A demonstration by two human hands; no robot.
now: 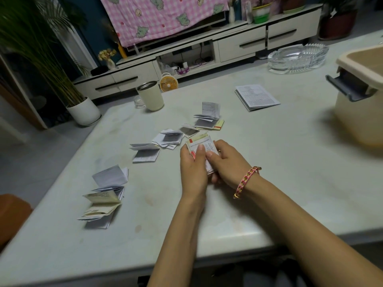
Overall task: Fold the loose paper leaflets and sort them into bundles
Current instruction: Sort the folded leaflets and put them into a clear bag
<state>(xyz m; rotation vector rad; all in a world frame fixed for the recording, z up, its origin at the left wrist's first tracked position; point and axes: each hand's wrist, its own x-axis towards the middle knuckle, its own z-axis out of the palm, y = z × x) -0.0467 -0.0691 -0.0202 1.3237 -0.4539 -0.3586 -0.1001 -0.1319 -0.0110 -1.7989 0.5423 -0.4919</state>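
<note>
Seemingly midway: left hand (pixel 192 164) and right hand (pixel 226 162) are pinching one leaflet bundle (pixel 202 145); folded piles (pixel 169 138) and a larger leaflet (pixel 257 97) are waiting.

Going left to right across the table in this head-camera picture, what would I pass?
fanned leaflet pile → cream cup → held leaflet bundle → flat printed leaflet → beige lidded bin

A red-marked folded leaflet bundle (pixel 204 146) is held upright; other folded white leaflets (pixel 145 155) lie scattered beside it.
</note>
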